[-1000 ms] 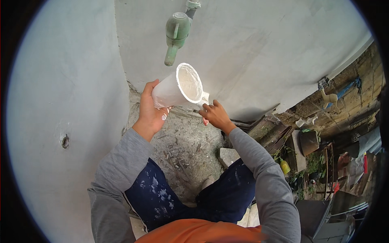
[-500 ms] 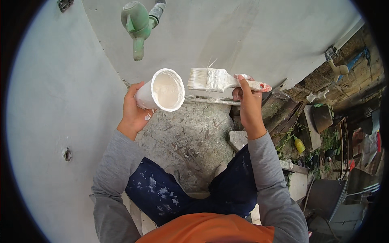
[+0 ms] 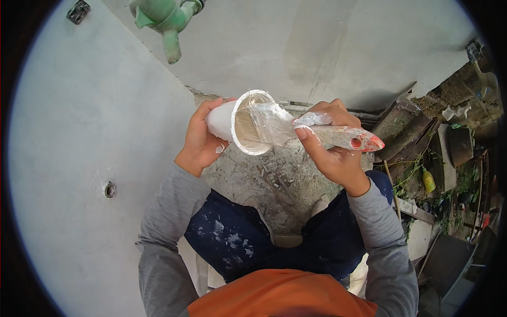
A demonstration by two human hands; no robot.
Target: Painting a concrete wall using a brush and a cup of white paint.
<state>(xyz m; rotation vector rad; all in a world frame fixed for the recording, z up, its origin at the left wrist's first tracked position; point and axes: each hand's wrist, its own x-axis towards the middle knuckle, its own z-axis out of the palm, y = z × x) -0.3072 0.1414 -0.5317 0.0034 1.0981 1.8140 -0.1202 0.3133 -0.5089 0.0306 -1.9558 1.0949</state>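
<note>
My left hand (image 3: 202,134) is wrapped round a white cup (image 3: 221,122), tilted so its mouth faces right. Paint coats the cup's rim and a white smear marks my left fingers. My right hand (image 3: 335,145) grips a wide paintbrush (image 3: 275,124) by its paint-smeared handle, whose red-stained end with a hole points right. The bristles are inside the cup's mouth, and their tips are partly hidden by the rim. What paint lies inside is mostly covered by the brush.
Pale grey walls stand on the left (image 3: 68,158) and ahead (image 3: 253,47). A green pipe fitting (image 3: 158,16) juts from the far wall. Below lies rough, littered concrete floor (image 3: 274,182). On the right are wooden boards (image 3: 404,127), rubble and a yellow bottle (image 3: 428,180).
The brush has moved left, from beside the cup to inside its mouth. My left hand has tilted the cup further toward the brush. The whole view has shifted a little.
</note>
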